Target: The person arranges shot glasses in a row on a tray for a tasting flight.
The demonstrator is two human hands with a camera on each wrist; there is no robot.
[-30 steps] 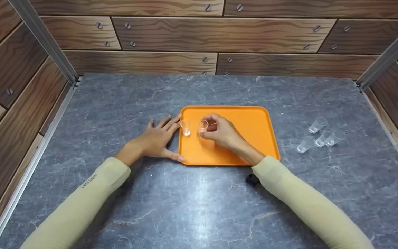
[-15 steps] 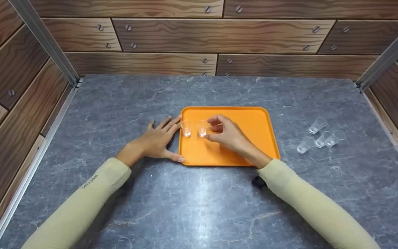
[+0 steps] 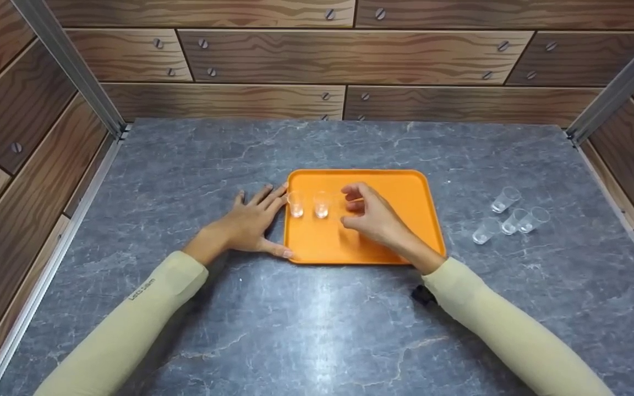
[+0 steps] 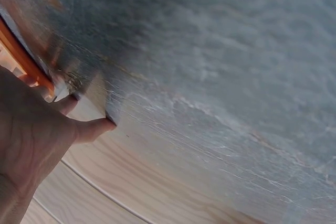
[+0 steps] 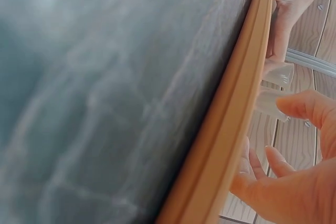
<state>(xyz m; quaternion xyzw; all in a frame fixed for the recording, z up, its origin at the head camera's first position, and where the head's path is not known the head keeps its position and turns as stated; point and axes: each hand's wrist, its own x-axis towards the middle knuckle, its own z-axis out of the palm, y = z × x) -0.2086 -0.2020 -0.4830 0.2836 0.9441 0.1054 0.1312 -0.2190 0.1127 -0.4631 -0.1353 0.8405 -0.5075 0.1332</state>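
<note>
Some spread fingers of the left hand [image 3: 248,225] touch the orange tray [image 3: 386,181]; over it the right hand [image 3: 373,219] hangs empty, thumb and fingertips parted. Two upright clear cups [image 3: 321,207] stand at the right hand's nine o'clock, four more cups [image 3: 506,200] on the counter [image 3: 196,341] at its three.

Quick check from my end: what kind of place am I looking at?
Probably a staged work booth rather than a real kitchen: a marbled grey table, wood-plank-patterned panels on three sides, and metal posts at the far corners.
</note>
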